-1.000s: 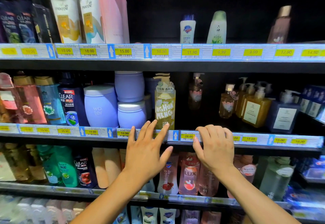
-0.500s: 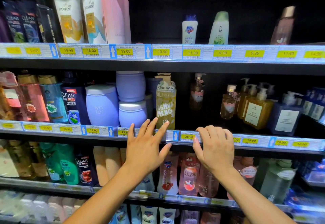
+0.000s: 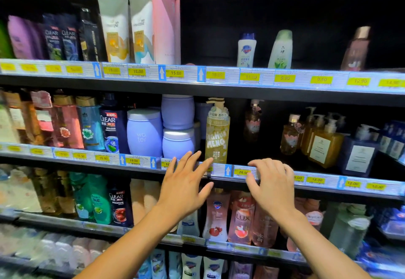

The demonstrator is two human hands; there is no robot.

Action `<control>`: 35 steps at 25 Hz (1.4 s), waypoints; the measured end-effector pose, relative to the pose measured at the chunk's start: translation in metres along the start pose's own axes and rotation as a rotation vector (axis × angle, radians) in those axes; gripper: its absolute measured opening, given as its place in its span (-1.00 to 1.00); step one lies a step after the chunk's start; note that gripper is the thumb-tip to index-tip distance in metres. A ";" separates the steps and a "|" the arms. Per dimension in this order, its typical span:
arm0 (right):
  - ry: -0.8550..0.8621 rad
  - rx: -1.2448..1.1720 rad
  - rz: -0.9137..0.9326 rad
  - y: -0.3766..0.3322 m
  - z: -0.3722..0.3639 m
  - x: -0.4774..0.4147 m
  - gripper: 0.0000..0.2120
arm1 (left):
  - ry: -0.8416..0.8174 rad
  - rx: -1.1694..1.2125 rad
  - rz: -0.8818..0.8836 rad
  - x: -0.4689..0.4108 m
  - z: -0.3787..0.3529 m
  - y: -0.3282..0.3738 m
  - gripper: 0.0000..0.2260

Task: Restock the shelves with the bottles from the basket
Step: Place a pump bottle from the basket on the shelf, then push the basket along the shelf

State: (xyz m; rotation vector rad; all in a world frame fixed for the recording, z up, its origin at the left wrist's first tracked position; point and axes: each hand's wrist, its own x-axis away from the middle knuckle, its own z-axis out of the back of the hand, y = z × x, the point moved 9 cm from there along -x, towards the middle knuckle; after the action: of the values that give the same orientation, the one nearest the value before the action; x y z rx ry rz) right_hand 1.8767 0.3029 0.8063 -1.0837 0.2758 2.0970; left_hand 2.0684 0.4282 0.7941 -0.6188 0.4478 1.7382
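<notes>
My left hand is spread flat with straight fingers, its fingertips at the price rail of the middle shelf. My right hand hovers at the same rail by the 28.00 label, fingers loosely curved over its edge, holding nothing. Just behind my left fingertips stands a tall yellow pump bottle. To its right the shelf has a dark gap with one small brown pump bottle far back. The basket is out of view.
Lilac jars and a dark Clear bottle stand left of the yellow bottle. Amber pump bottles fill the right. The top shelf holds pouches and a few bottles. Pink Lux bottles sit on the shelf below.
Both hands stay at the middle shelf's price rail. The view has shifted slightly, showing more of the top shelf.
</notes>
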 end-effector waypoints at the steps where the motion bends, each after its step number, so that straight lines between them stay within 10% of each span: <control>1: -0.008 -0.099 -0.011 -0.008 0.002 0.000 -0.73 | 0.006 0.001 0.000 0.008 0.003 -0.007 -0.43; 7: -0.021 -0.376 0.145 -0.126 -0.012 0.043 -0.71 | -0.061 -0.017 0.077 0.085 0.012 -0.071 -0.43; 22: -1.116 -0.339 0.326 -0.426 -0.178 0.381 -0.13 | -0.718 -0.015 0.599 0.551 -0.015 -0.266 -0.42; 35: -1.541 -0.366 0.485 -0.572 -0.220 0.523 -0.41 | -0.883 0.089 0.930 0.735 0.000 -0.328 -0.42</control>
State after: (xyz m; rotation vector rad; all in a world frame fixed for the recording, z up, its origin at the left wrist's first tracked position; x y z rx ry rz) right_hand 2.2226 0.8662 0.3454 0.7094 -0.6724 2.8151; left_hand 2.2522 1.0723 0.3477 0.5541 0.1632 2.6075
